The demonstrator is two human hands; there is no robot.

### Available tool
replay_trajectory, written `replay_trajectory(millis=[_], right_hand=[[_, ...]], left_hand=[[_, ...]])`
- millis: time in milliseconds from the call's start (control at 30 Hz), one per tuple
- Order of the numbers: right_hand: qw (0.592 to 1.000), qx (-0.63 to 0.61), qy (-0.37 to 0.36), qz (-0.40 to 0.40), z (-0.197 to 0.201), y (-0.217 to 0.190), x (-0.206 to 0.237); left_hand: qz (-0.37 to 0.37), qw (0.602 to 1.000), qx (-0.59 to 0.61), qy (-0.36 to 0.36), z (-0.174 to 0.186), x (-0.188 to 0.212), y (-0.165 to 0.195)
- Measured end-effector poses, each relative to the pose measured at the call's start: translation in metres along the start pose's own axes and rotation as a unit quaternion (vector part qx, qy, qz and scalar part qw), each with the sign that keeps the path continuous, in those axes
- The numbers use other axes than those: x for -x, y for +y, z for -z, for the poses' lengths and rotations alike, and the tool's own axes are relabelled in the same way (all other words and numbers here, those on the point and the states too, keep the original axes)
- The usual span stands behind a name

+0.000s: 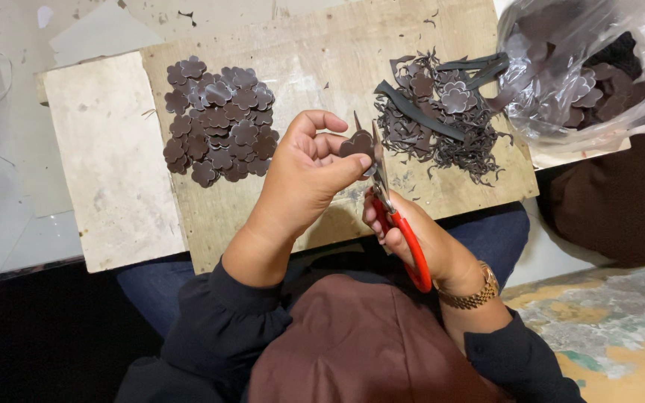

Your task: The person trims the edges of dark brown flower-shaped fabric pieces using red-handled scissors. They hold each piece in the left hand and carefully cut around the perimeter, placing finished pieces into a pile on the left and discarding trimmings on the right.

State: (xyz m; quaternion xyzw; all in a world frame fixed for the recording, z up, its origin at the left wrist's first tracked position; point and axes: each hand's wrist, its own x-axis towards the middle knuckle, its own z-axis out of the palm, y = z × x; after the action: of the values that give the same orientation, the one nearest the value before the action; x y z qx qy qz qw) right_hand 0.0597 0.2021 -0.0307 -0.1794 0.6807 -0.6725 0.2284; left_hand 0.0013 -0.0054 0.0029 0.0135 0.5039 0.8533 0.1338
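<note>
My left hand (304, 175) pinches a small dark brown flower-shaped piece (357, 144) between thumb and fingers above the wooden board (315, 67). My right hand (419, 235) grips red-handled scissors (393, 216) whose blades point up and touch the piece's right edge. A pile of finished dark flower shapes (220, 119) lies on the board to the left. To the right sits a heap of dark trimmings and strips (442, 119) with a few uncut flower pieces on top.
A clear plastic bag (591, 67) holding more dark flower pieces rests at the top right. A pale slab (106, 157) lies under the board's left side. A dark brown cloth bundle (621, 201) sits on the floor at right.
</note>
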Motion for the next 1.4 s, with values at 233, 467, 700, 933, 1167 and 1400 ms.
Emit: replay_trajectory(millis=[233,467,700,933,1167,1400], right_hand=[[1.000,0.023,0.010,0.015,-0.001,0.003,-0.001],[0.998,-0.059,-0.002,0.025,-0.009,0.002,-0.002],[0.991,-0.131,-0.020,0.014,-0.007,-0.003,0.001],[0.995,-0.099,0.004,0.013,-0.008,0.002,0.001],[0.994,-0.098,0.055,0.012,-0.018,0.010,0.000],[0.995,-0.027,0.073,0.062,-0.027,0.008,-0.008]], left_hand=[[-0.004,1.000,0.002,0.004,0.001,0.000,-0.002],[0.019,0.999,0.017,-0.031,-0.002,0.000,-0.006],[0.077,0.997,0.007,-0.011,-0.001,0.000,-0.005],[0.073,0.997,0.015,-0.013,0.001,0.000,-0.004],[0.053,0.998,0.032,-0.008,0.000,0.000,-0.012],[0.060,0.997,0.041,0.009,-0.003,-0.003,-0.022]])
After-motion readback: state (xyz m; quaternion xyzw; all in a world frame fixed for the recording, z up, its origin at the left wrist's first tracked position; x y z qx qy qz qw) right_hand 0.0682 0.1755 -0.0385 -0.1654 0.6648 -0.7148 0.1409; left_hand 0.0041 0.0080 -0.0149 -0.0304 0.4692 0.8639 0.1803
